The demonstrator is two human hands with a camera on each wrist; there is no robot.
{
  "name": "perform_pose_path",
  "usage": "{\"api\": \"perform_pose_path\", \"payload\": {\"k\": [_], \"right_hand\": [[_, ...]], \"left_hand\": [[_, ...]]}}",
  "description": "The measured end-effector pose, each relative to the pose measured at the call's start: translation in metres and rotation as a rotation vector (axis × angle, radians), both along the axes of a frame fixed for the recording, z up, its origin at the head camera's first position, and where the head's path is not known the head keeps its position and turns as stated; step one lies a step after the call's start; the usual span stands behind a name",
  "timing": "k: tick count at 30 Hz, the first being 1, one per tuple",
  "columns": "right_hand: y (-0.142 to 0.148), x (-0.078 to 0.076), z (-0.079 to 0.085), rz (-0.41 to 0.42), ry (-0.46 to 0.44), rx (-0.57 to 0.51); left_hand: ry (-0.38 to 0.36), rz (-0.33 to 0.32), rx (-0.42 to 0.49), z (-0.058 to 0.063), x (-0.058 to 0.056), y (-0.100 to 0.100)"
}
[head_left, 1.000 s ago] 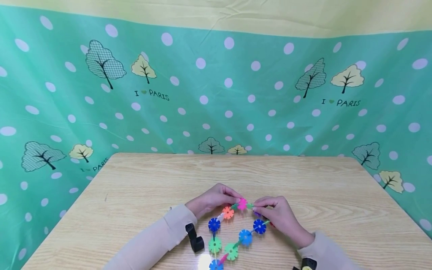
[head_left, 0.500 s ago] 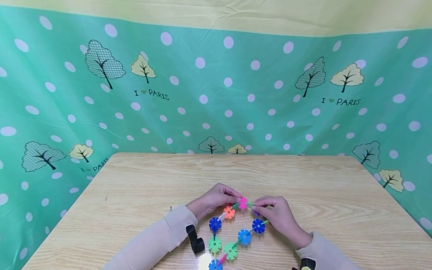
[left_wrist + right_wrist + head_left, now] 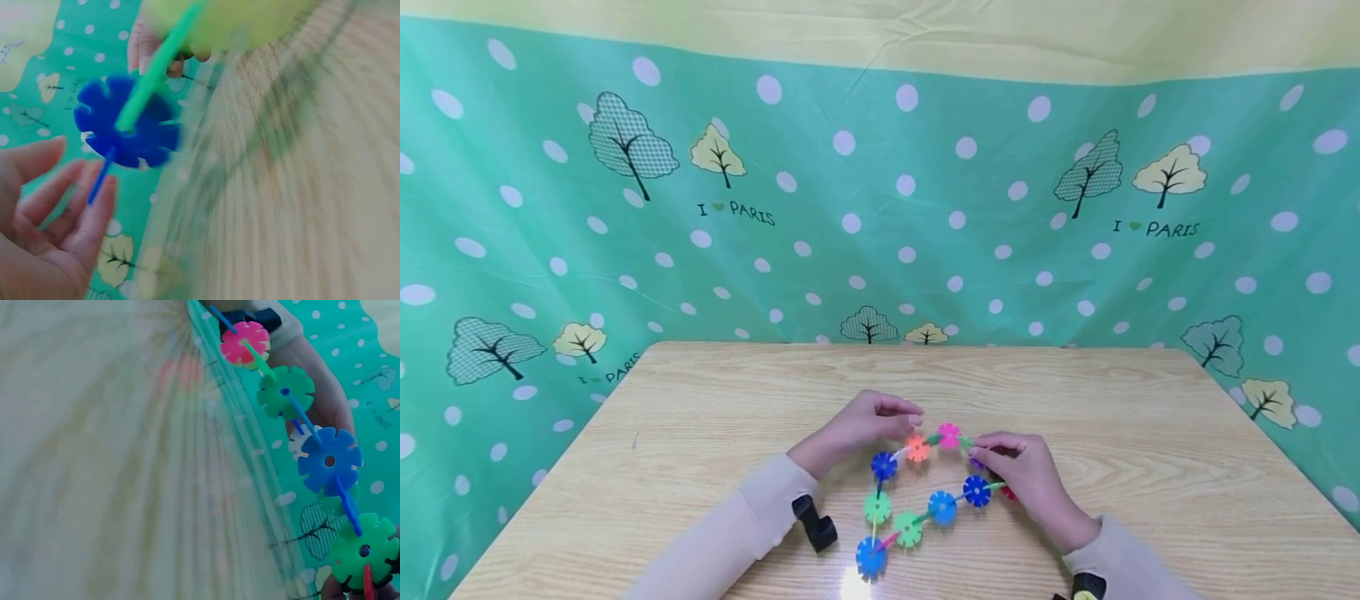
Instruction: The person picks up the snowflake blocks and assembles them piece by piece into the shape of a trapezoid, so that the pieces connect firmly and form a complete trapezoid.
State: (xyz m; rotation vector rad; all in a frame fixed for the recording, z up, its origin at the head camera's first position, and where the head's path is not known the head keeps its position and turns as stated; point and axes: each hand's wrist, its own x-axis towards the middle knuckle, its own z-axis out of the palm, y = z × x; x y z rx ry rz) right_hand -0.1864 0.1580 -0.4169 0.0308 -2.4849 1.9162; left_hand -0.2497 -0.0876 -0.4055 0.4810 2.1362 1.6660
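A loop of linked, notched plastic snowflake discs in several colours hangs over the table's near half. In the head view, my right hand (image 3: pixel 1030 475) pinches a small green disc (image 3: pixel 966 442) at the loop's upper right, beside the pink disc (image 3: pixel 949 435). Just left of the orange disc (image 3: pixel 917 448) is my left hand (image 3: pixel 868 421), its fingers loosely bent and holding nothing. The left wrist view has that hand's relaxed fingers beside a blue disc (image 3: pixel 100 115). At the lower right of the right wrist view, my right fingertips show under a green disc (image 3: pixel 353 559).
The wooden table (image 3: pixel 737 392) reaches back to a green dotted cloth (image 3: pixel 805 275) printed with trees. Black straps with cameras are on both wrists, the left one (image 3: pixel 812 521) close to the loop's left side.
My left hand has let go of the pink disc and moved up and left. The loop's near end has shifted away from me, while my right hand keeps its pinch.
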Motion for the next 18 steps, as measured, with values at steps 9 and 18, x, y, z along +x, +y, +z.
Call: {"api": "perform_pose_path", "payload": {"k": [9, 18], "right_hand": [[0.013, -0.019, 0.001, -0.217, 0.017, -0.055], [0.005, -0.031, -0.004, -0.243, -0.024, -0.113]], "left_hand": [[0.236, 0.021, 0.059, 0.005, 0.020, -0.024], [0.235, 0.063, 0.054, -0.007, 0.033, -0.008]]}}
